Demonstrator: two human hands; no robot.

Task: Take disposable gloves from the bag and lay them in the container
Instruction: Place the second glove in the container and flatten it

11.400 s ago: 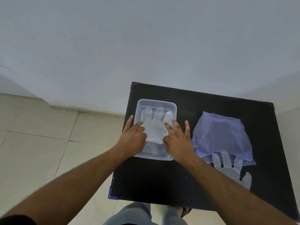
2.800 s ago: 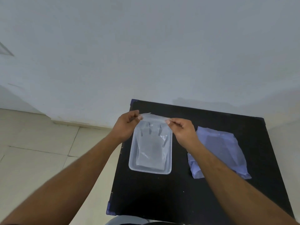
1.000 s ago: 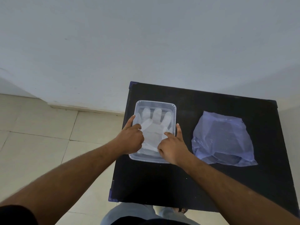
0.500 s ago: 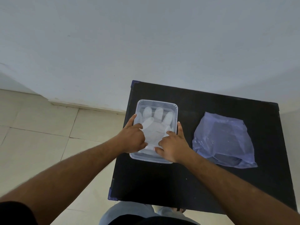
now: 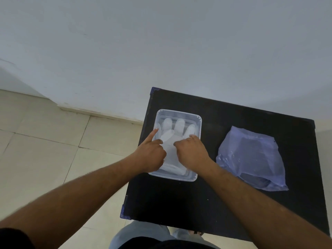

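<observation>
A clear plastic container (image 5: 179,113) sits on the left part of a black table (image 5: 215,194). White translucent disposable gloves (image 5: 177,126) lie flat inside it, fingers pointing away from me. My left hand (image 5: 150,155) rests on the container's left side with its index finger stretched along the rim. My right hand (image 5: 192,153) presses down on the gloves' right side with curled fingers. Neither hand grips anything. The bluish plastic bag (image 5: 251,157) lies to the right, apart from both hands.
The table stands against a white wall (image 5: 161,42). Beige floor tiles (image 5: 45,150) lie to the left. My knees (image 5: 143,236) show below the table's near edge. Bare black surface lies between container and bag.
A glove held up over the container 2.8 s ago now lies inside it. Over the last second both hands have stayed on it, the right hand sliding forward over the glove.
</observation>
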